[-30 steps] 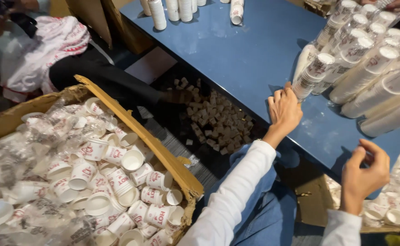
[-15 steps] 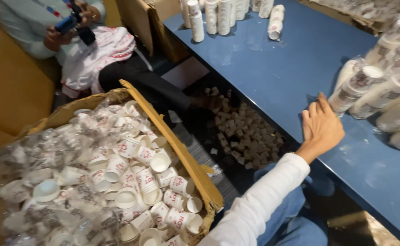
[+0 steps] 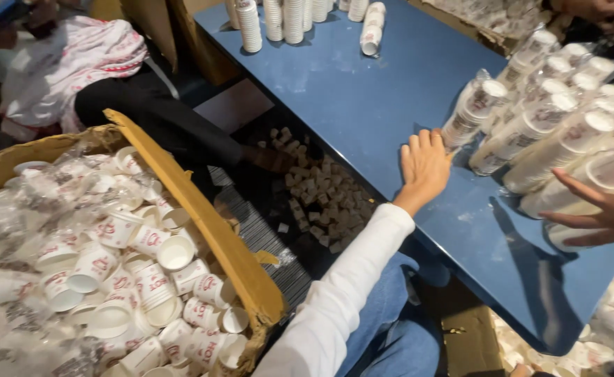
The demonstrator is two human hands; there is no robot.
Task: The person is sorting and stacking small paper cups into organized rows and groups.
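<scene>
Blue table (image 3: 363, 105): left hand (image 3: 424, 167) beside sleeved cup stacks (image 3: 530, 126)

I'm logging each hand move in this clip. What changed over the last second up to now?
The left hand slid forward on the blue table, toward the wrapped cup stacks, fingertips now beside the nearest one. The right hand, raised by the table edge a second ago, now reaches open toward the stacks. Neither holds anything. The cardboard box of loose cups and the stacks stayed put.
</scene>
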